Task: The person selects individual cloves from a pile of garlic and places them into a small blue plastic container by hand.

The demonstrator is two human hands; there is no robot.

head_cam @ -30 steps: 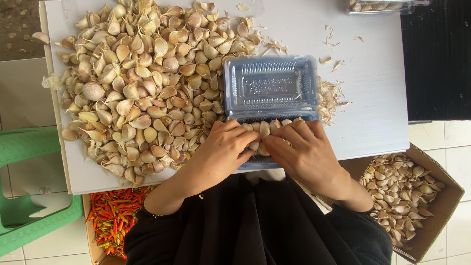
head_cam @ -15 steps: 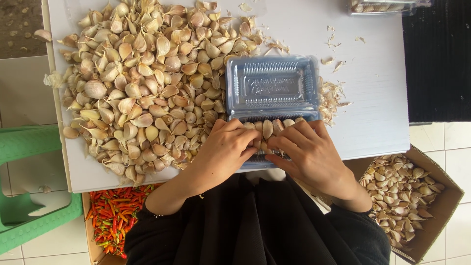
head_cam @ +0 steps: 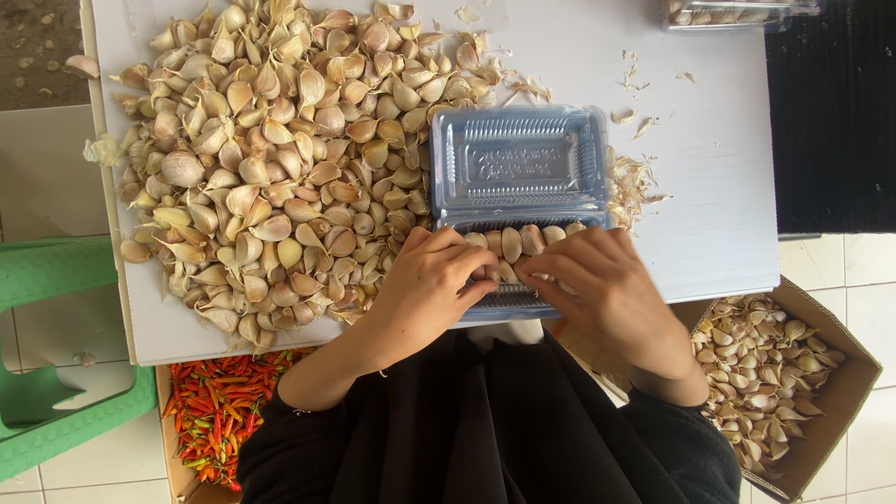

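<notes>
Pinching garlic cloves (head_cam: 523, 245) | left hand (head_cam: 431, 287), right hand (head_cam: 607, 291) fingers | over clear tray (head_cam: 518, 168)

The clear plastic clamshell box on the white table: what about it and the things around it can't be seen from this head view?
- Clear plastic clamshell box: its lower tray is mostly covered by the left hand and right hand, so how full it is with garlic cloves stays hidden.
- Second clear container: cut off by the top edge.
- Box of red chillies: partly under the white table.
</notes>
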